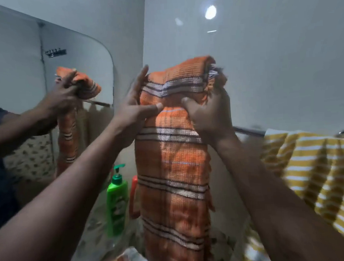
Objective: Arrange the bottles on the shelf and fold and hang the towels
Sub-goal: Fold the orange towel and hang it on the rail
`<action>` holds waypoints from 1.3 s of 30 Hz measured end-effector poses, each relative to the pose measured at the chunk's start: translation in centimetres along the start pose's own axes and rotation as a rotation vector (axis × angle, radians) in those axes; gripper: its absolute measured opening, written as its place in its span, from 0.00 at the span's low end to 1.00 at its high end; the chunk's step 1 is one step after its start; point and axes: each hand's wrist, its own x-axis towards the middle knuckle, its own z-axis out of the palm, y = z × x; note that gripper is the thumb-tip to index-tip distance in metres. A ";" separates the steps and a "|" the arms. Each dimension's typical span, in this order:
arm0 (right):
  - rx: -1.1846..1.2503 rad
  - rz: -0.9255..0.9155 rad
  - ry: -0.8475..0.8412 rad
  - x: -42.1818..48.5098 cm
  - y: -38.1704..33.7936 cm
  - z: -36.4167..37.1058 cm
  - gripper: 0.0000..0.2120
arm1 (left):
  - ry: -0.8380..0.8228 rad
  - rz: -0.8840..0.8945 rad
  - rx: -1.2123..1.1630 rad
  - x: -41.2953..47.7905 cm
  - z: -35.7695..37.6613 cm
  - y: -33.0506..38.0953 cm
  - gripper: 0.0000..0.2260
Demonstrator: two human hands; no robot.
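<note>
Both hands raised. The left hand (134, 106) pinches the orange woven towel with white and dark stripes (172, 160): thumb on its front, fingers nearly straight along its left edge. The right hand (208, 112) grips the right edge, fingers curled behind. The towel hangs lengthwise before the wall, left of the yellow-and-white striped towel (318, 172) draped on the metal rail (249, 131).

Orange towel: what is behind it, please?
A red bottle shows partly at the left edge of the orange towel, beside the green bottle. Its rest is covered; anything else is hidden.

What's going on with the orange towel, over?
Left hand, right hand both grip orange towel, held up folded. Yellow striped towel already on rail.
</note>
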 end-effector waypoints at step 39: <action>-0.941 0.189 -0.849 3.2 1.4 0.3 0.40 | 0.282 -0.328 -0.045 -4.4 2.3 -11.3 0.21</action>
